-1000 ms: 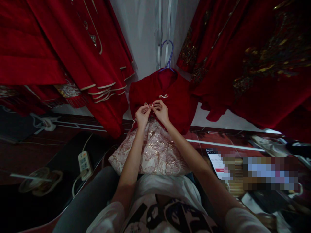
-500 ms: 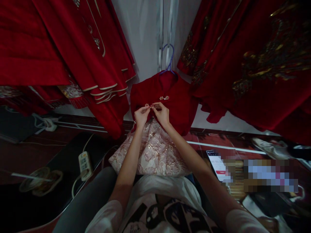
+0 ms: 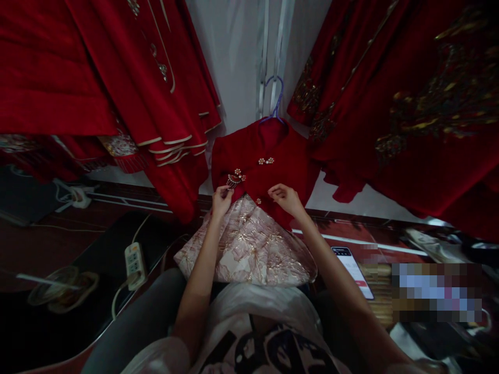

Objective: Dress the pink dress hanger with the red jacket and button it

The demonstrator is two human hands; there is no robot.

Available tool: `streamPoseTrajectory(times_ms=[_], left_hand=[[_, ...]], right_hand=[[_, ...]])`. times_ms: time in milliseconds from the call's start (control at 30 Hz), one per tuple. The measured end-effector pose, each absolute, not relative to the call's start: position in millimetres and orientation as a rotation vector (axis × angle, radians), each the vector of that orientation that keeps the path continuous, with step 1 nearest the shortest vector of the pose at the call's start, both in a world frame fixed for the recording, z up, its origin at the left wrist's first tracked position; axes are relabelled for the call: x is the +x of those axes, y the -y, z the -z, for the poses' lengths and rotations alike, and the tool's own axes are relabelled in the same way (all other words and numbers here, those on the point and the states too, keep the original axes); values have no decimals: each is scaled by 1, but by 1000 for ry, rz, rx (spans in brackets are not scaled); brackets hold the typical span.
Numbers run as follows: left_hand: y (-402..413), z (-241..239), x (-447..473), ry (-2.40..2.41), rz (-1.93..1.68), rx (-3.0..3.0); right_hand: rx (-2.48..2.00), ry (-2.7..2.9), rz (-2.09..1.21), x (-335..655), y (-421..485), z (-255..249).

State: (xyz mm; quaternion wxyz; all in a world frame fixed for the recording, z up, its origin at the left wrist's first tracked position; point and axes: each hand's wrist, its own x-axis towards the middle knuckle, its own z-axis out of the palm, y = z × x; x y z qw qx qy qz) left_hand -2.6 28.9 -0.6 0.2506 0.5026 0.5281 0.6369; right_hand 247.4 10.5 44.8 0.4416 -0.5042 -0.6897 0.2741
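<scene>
Red garments hang at the far left and more red garments at the far right; between them a red jacket, the thing being worked on, hangs from a purple hanger, its near part lying over pale floral fabric that spreads toward the person's lap. A phone lies to the right and a power strip to the left, both well apart from the jacket. Half a second ago the 2 hands met at the jacket's front; now they are apart. The left hand is at the jacket's near left edge, fingers narrowed in a pinch, on cloth or tassel I cannot tell. The right hand hovers toward the right, fingers narrow; whether they hold something fine I cannot tell. This parting uncovers a tasselled ornament and a small flower clasp nearer, suggesting the close fingertip work has paused. Farther up, a paired flower clasp looks joined.
</scene>
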Motion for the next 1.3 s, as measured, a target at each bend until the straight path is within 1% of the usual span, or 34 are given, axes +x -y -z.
streamPoseTrajectory(times_ms=[133,233,333,467,633,733,867,1033,1100,1167,1233,1300], left_hand=[[-3,26,2,-1620,-1783,1369],[8,35,7,-1667,-1801,1451],[5,37,6,-1567,-1803,1380],[-5,36,-2,-1433,-1680,1180],[-12,38,-2,-1463,-1535,1589],[-18,39,3,-1537,-1507,1668],[-15,21,10,-1631,-1562,1724],[18,-28,21,-1633,-1917,1638],[30,-37,26,-1608,-1942,1665],[36,-33,31,-1584,-1788,1768],[36,-20,36,-1544,-1549,1832],[35,-6,40,-1504,-1413,1817]], right_hand=[[-1386,1876,-666,261,-2,-37],[-1304,1903,-679,250,2,-38],[-1191,1899,-714,237,5,-40],[-1122,1875,-728,227,5,-34],[-1172,1829,-716,218,-1,-16],[-1224,1824,-656,216,-3,-8],[-1291,1780,-632,214,-2,-3],[-1330,1771,-665,219,-3,-7],[-1300,1736,-685,229,-5,-13],[-1298,1664,-658,241,-8,-20],[-1310,1588,-642,254,-9,-29],[-1288,1520,-714,264,-8,-38]])
